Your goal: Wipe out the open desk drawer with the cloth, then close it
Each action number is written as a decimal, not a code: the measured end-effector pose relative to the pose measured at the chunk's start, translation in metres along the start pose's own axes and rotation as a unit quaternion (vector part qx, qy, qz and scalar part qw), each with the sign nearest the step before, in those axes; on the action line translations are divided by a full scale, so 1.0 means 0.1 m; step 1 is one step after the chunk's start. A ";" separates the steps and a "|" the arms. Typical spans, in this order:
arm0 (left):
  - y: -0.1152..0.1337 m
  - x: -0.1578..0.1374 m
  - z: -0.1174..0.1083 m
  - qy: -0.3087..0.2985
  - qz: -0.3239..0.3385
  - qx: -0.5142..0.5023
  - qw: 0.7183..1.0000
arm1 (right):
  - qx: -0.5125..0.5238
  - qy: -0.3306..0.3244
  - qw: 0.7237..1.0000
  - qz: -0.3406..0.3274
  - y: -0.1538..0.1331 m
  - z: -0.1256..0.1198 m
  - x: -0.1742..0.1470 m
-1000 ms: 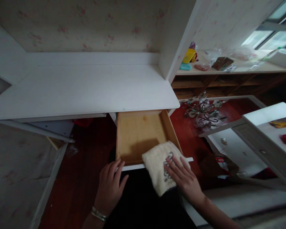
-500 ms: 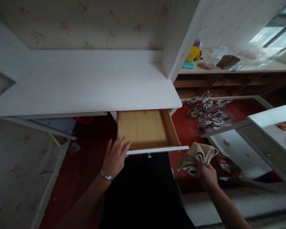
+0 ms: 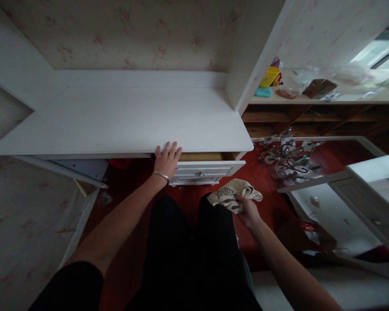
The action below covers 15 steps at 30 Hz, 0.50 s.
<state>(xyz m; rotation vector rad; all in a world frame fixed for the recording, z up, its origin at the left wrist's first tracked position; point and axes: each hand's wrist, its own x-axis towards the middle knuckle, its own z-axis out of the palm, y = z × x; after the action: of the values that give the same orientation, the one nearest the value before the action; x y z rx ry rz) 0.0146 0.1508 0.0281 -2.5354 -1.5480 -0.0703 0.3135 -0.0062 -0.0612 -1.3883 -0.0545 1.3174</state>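
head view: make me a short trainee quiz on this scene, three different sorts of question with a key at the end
1. Multiple choice. What does the right hand hold?
A) a yellow container
B) a printed cloth
C) a brown box

2. True or false. The drawer under the white desktop is fully shut.

3. Fill in the blank. Worn just behind the left hand is a shiny ____.

Key
1. B
2. False; the drawer stands partly open, with its wooden inside showing above the front.
3. bracelet
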 end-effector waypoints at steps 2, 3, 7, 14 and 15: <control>-0.07 0.17 0.06 -0.002 -0.017 0.009 1.000 | 0.002 0.003 1.000 0.017 -0.05 0.21 0.11; -0.09 0.25 0.08 -0.001 -0.024 0.010 1.000 | 0.003 0.008 1.000 0.018 -0.08 0.31 0.16; -0.11 0.47 0.11 0.001 -0.043 -0.002 0.999 | 0.017 0.032 0.999 -0.009 -0.21 0.64 0.38; -0.34 0.56 0.08 -0.026 0.004 -0.032 0.999 | 0.029 0.025 0.999 0.010 -0.21 1.01 0.78; -0.44 0.56 0.08 -0.029 0.008 -0.042 0.999 | 0.030 0.023 0.999 0.018 -0.18 1.05 0.82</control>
<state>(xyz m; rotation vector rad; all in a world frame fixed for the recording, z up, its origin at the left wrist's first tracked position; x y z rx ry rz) 0.0010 0.2211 0.0327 -2.6362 -1.5781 -0.0622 0.2819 0.1240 -0.0704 -1.3729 0.0402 1.3055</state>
